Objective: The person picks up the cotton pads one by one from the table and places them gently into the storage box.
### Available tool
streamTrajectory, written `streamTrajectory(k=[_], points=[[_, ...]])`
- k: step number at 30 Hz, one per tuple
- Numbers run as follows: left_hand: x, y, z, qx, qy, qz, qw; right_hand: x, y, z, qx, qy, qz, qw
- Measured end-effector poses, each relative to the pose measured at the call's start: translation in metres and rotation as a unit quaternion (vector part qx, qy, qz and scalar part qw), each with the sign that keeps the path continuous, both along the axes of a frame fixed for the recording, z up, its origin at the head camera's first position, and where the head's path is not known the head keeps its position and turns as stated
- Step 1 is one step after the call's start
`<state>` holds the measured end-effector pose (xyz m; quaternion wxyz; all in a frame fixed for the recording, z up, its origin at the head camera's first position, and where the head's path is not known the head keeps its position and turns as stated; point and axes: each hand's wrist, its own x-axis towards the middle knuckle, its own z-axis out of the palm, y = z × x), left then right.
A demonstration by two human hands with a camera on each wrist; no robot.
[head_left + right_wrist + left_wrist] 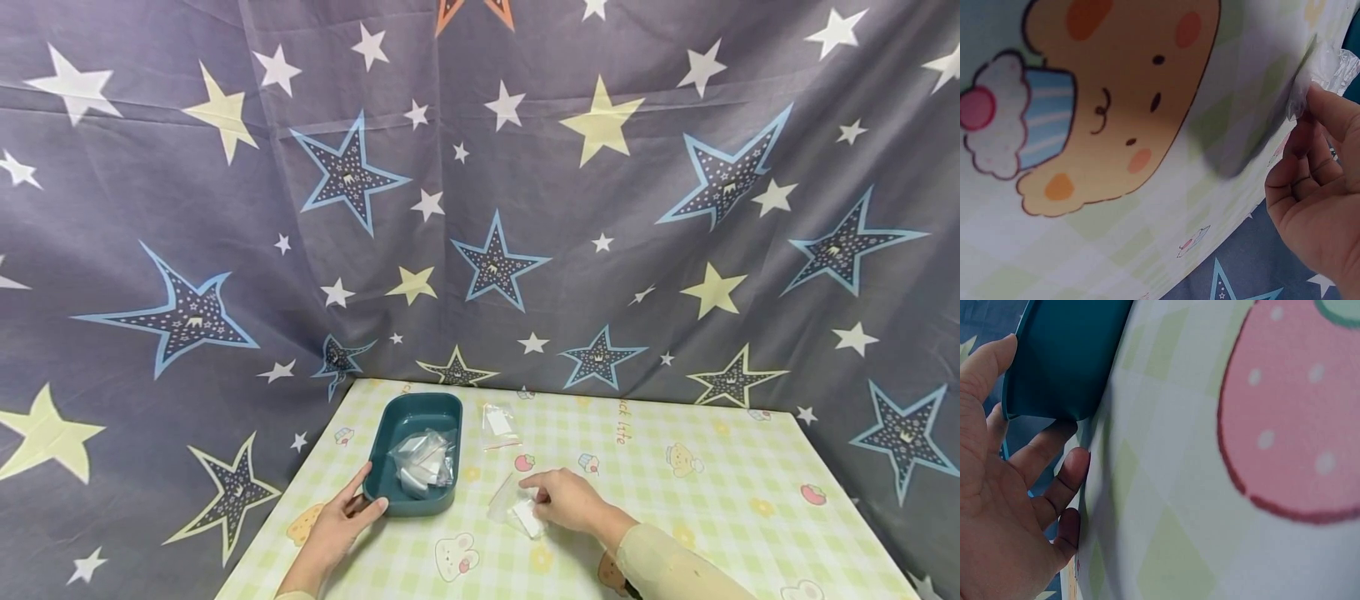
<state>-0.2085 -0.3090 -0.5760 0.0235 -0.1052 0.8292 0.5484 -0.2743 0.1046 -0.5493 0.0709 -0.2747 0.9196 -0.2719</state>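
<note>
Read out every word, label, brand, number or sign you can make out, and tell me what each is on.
"ck life": red lettering on the tablecloth; any letters before it are unclear.
Red marks near its far-left corner: too small to read.
Clear bags and teal box: nothing readable.

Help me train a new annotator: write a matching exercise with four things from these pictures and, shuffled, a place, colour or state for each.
1. Left hand
2. Right hand
3. Tray
4. Curtain

A. Teal, with clear bags inside
B. Dark, star-printed
C. Pinching a small bag
D. Touching the teal tray

Pairs: 1-D; 2-C; 3-A; 4-B
</note>
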Motion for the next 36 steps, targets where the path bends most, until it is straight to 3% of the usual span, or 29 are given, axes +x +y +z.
streamTrajectory(k=[11, 36], points=[[0.0, 0.001, 0.001, -0.004, -0.001, 0.005, 1.0, -0.001, 0.006, 0.007, -0.033, 0.018, 0.0, 0.9993], [-0.001, 0.001, -0.001, 0.001, -0.001, 0.004, 1.0, -0.01, 0.02, 0.017, -0.045, 0.036, -0.025, 0.998]])
